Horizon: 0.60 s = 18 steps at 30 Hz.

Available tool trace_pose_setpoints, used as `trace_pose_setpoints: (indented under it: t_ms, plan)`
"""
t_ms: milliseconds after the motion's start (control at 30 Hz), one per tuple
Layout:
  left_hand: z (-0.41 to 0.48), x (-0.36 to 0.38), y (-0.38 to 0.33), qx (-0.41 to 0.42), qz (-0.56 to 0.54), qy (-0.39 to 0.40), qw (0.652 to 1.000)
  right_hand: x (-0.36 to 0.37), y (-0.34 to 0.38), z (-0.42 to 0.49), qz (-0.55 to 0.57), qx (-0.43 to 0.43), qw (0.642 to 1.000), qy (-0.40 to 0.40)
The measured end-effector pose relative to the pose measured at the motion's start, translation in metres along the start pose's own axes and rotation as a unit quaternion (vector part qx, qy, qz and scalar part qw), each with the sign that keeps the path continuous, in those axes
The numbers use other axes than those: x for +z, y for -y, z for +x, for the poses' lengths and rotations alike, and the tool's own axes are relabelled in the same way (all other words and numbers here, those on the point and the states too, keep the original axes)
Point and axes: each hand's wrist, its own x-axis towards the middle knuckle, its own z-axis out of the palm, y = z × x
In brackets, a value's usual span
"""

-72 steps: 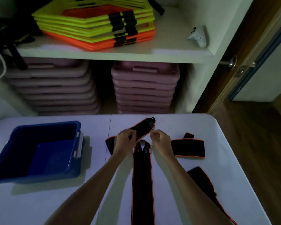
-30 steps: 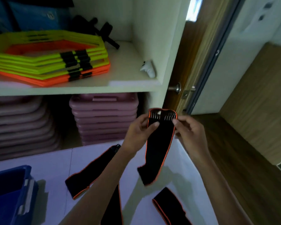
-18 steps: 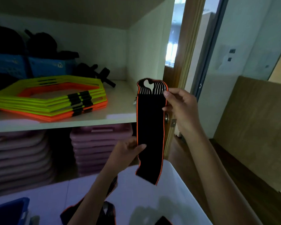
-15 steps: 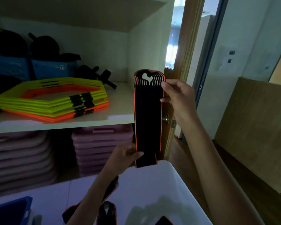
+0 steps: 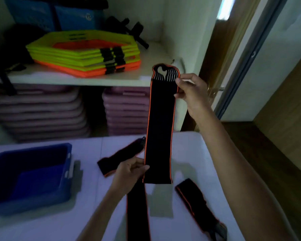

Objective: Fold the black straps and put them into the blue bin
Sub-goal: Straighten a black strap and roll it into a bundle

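Blue plastic bin (image 5: 30,204) stands on white table (image 5: 94,214). To the right of the bin and raised above it, one black elastic strap with orange edging (image 5: 161,126) hangs upright. Right hand (image 5: 191,91) pinches its upper edge beside the striped end. Left hand (image 5: 129,173) pinches its lower left edge. Three more black straps (image 5: 137,214) lie flat on the table, right of the bin. Blue box (image 5: 76,16), on the shelf behind the bin, carries a pale round mark, too blurred to read.
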Motion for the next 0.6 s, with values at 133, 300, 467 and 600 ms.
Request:
trace_pose_setpoints:
  t_ms: [133,300,467,600]
  plan:
    - [-0.053,-0.008,0.071,-0.111,-0.001,0.005,0.994,0.019,-0.087,-0.038,-0.015,0.113,0.992,0.045]
    - [-0.110,-0.010,0.136,-0.225,0.035,0.085,0.970,0.032,-0.189,-0.095,-0.064,0.252,0.960,0.106]
    - [-0.120,-0.016,0.159,-0.283,0.092,0.117,0.947,0.028,-0.252,-0.126,-0.120,0.328,0.932,0.094]
    - [-0.111,-0.013,0.158,-0.293,0.134,0.151,0.935,0.019,-0.282,-0.134,-0.145,0.366,0.917,0.058]
